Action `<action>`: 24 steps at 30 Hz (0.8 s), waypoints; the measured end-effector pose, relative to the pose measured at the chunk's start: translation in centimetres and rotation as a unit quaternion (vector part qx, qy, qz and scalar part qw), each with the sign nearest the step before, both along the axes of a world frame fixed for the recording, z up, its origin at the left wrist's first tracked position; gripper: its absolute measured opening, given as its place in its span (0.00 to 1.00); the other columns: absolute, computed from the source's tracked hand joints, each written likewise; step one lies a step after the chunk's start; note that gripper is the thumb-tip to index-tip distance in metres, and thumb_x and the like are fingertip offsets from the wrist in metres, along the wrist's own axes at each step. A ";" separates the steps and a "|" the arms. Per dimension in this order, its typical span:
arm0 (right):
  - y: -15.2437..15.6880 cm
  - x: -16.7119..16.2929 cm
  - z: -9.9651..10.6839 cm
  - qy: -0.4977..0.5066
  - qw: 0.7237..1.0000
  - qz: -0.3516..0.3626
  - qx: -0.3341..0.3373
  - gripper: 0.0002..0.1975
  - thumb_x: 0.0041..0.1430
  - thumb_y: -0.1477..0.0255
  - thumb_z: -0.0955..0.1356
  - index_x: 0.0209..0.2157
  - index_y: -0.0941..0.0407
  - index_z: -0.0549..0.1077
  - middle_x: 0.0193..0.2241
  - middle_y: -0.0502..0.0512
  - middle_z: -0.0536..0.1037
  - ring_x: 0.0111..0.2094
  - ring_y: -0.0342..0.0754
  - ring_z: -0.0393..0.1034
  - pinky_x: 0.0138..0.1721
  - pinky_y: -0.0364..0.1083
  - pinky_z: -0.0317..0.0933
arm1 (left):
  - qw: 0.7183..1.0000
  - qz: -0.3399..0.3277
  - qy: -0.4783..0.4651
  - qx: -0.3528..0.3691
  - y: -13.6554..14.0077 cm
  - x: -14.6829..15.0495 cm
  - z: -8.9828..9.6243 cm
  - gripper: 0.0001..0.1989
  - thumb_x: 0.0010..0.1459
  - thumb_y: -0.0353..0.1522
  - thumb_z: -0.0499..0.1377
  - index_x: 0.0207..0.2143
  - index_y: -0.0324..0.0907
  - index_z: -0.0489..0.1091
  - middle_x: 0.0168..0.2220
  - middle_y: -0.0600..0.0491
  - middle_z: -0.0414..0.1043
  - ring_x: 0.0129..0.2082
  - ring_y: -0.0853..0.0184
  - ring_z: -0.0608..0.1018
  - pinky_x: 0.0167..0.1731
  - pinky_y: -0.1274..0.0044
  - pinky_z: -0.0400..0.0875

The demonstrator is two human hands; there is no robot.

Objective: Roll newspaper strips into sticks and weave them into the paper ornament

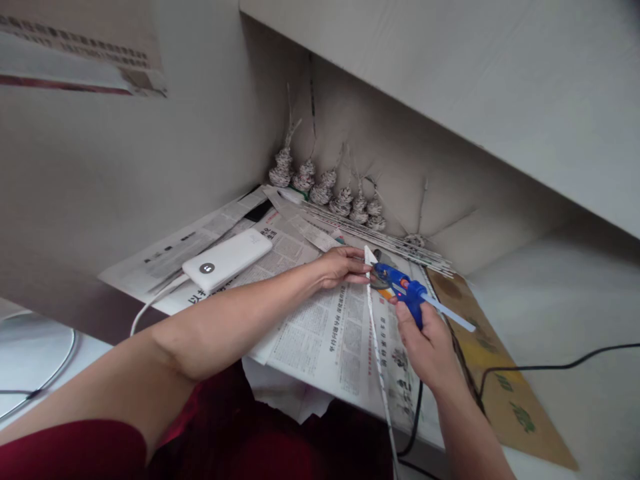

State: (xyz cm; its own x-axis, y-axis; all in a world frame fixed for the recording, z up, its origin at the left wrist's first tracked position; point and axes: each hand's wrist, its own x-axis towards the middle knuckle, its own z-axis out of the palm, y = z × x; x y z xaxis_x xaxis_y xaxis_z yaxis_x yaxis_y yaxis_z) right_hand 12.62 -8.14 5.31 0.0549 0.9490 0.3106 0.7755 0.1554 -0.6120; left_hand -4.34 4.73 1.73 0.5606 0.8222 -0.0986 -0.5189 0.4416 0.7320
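My right hand (425,333) is wrapped round the handle of a blue glue gun (400,283), its nozzle pointing left. A translucent glue stick (453,313) juts from the gun's back end. Between the fingers of my left hand (343,267) is the upper end of a thin rolled-paper strip (371,313), folded at the top. The strip hangs down past the table's front edge. The gun's nozzle is close to the strip's folded end; whether they touch I cannot tell. Beneath the gun lies a dark round object, partly hidden by it.
Newspaper (310,333) covers the table. A white power bank (227,260) with a cable lies at left. Several woven paper gourds (323,187) line the back wall, behind a bundle of paper rods (380,237). Brown cardboard (500,373) and a black cord (550,367) are at right.
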 end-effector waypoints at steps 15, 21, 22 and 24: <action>0.2 0.2 -0.2 -0.099 0.995 -0.008 0.029 0.13 0.60 0.60 0.62 0.36 0.54 0.70 0.32 0.54 0.74 0.35 0.50 0.68 0.38 0.47 0.60 | 1.000 0.003 -0.007 0.002 0.1 0.0 -0.1 0.14 0.45 0.17 0.63 0.36 0.33 0.71 0.31 0.46 0.76 0.28 0.63 0.80 0.30 0.75 0.77; 0.1 0.3 -0.2 -0.114 0.993 -0.004 0.040 0.12 0.60 0.61 0.62 0.37 0.54 0.70 0.33 0.54 0.74 0.36 0.50 0.68 0.39 0.47 0.60 | 1.000 0.003 -0.009 0.000 0.3 0.1 -0.2 0.14 0.45 0.17 0.63 0.36 0.33 0.71 0.30 0.47 0.76 0.28 0.63 0.80 0.30 0.76 0.77; 0.1 0.3 -0.2 -0.116 0.992 -0.002 0.043 0.13 0.60 0.61 0.62 0.37 0.54 0.70 0.33 0.54 0.74 0.36 0.50 0.68 0.39 0.47 0.60 | 1.000 0.003 -0.009 -0.001 0.2 0.0 -0.2 0.14 0.45 0.17 0.63 0.36 0.33 0.72 0.30 0.47 0.76 0.28 0.63 0.80 0.30 0.76 0.77; 0.0 0.1 0.0 -0.120 0.992 0.004 0.049 0.13 0.61 0.61 0.61 0.38 0.54 0.71 0.34 0.54 0.73 0.37 0.50 0.68 0.40 0.47 0.60 | 1.000 0.003 -0.007 -0.001 0.2 0.0 -0.1 0.13 0.45 0.17 0.63 0.36 0.33 0.72 0.30 0.47 0.76 0.27 0.63 0.80 0.30 0.76 0.77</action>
